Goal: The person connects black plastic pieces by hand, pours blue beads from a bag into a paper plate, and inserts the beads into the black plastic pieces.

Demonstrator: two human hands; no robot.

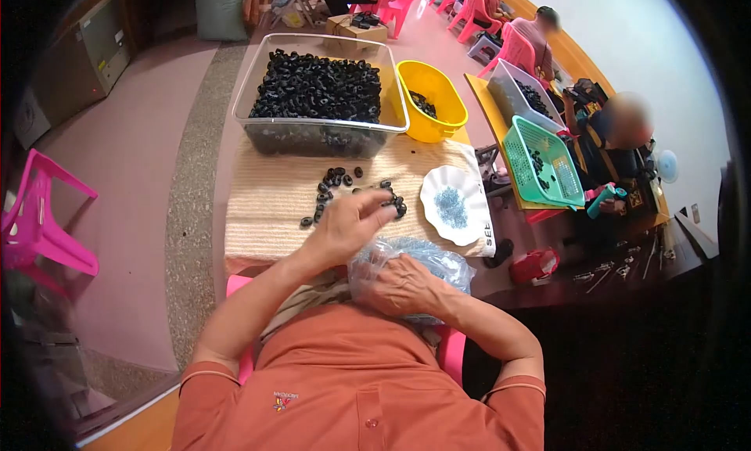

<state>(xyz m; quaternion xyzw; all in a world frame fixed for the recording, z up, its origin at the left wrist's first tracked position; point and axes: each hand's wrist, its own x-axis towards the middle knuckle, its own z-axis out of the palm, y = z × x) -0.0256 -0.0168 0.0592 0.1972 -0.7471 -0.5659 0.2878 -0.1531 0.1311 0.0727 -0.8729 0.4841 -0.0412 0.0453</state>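
Observation:
My left hand [352, 222] is raised over the towel-covered table, fingers stretched out and apart, slightly blurred, with nothing visible in them. Just beyond its fingertips lie small black ring-shaped parts [400, 207], and more black parts [322, 191] form a loose curve to the left. My right hand [403, 285] is at a clear plastic bag [450, 273] at the table's front edge, its fingers curled against the plastic and partly hidden. Small bluish pieces show through the bag. A white scalloped dish [472, 186] with similar tiny bluish pieces stands at the right.
A large clear bin [249, 122] full of black parts stands at the back, beside a yellow basin [450, 99]. To the right, a green basket [520, 158] sits on another table near a seated person [606, 142]. A pink stool [51, 224] stands at left.

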